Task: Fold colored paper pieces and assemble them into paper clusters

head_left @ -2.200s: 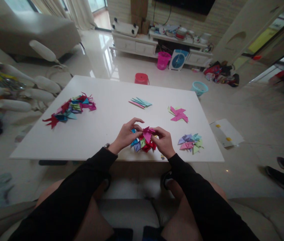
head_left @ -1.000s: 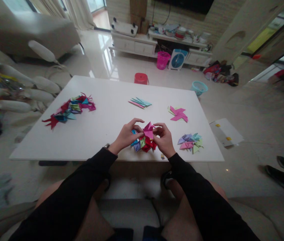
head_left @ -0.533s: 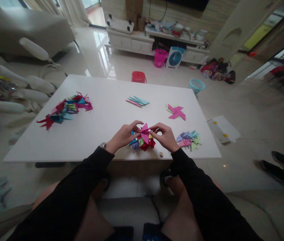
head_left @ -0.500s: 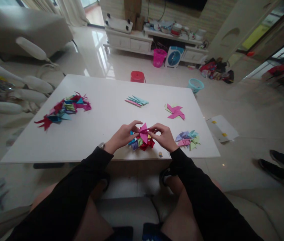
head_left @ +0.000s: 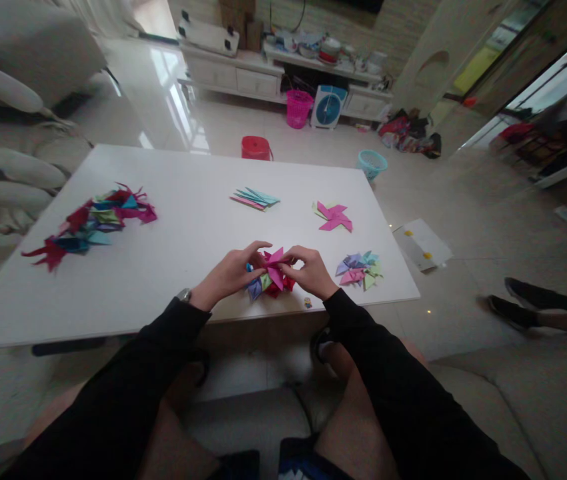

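A pink folded-paper piece with pointed tips is pinched between my two hands. My left hand closes on its left side, a watch on the wrist. On the other side, my right hand grips it with thumb and index finger. Right below lies a pile of folded-paper pieces in purple, green, blue and red, partly covered by my fingers. Whether the pink piece touches the pile I cannot tell.
On the white table lie a long heap of colourful origami, folded paper strips, pink pinwheel shapes and a pastel origami cluster. A red stool stands beyond. At right are another person's shoes.
The view has shifted, so the table and its contents sit further left. My hands stay on the pink paper piece, which looks slightly lower over the pile.
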